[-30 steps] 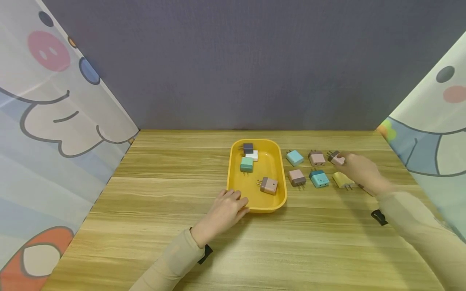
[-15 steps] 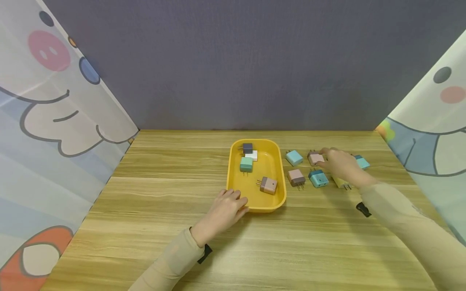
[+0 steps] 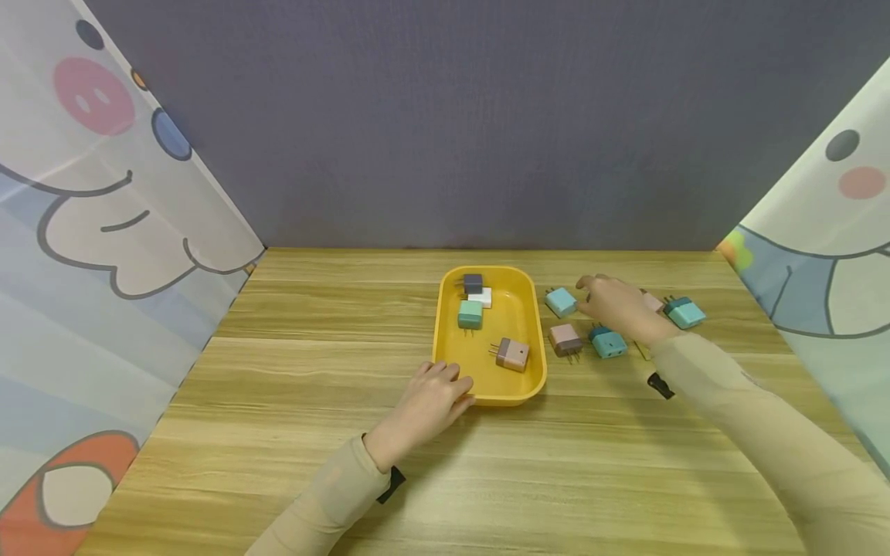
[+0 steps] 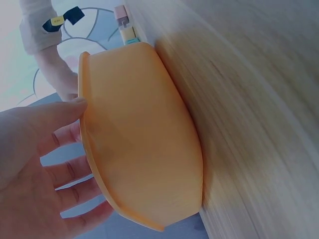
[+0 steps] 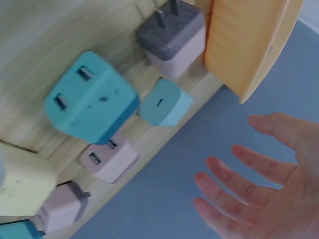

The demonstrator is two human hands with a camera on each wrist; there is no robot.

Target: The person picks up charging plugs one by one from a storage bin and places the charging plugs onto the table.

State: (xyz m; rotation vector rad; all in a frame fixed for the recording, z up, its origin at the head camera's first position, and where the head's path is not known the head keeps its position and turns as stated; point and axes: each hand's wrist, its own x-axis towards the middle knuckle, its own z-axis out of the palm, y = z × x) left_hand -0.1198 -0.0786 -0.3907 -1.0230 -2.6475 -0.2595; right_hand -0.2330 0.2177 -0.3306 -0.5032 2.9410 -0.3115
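Observation:
My left hand (image 3: 429,405) grips the near-left rim of a yellow tray (image 3: 541,347), its thumb on the outer side and the fingers behind the rim in the left wrist view. Open and holding nothing, my right hand (image 3: 615,303) hovers above several plug chargers to the tray's right. Nearest its fingertips is a light blue charger (image 3: 560,302). Closer to me lie a pink-and-brown charger (image 3: 566,340) and a two-port blue charger (image 3: 609,342). In the right wrist view a pink two-port charger (image 5: 109,158) and a pale yellow charger (image 5: 25,181) also show; the hand and arm mostly hide them from the head camera.
Inside the tray are a navy charger (image 3: 473,283), a white one (image 3: 481,297), a mint green one (image 3: 470,314) and a pink-brown one (image 3: 513,354). A teal charger (image 3: 684,312) lies far right on the wooden table (image 3: 334,332). A grey partition (image 3: 445,123) stands behind.
My right hand has moved left across the charger group, from the far-right ones toward the light blue one, uncovering the teal charger. My left hand and the tray have stayed put.

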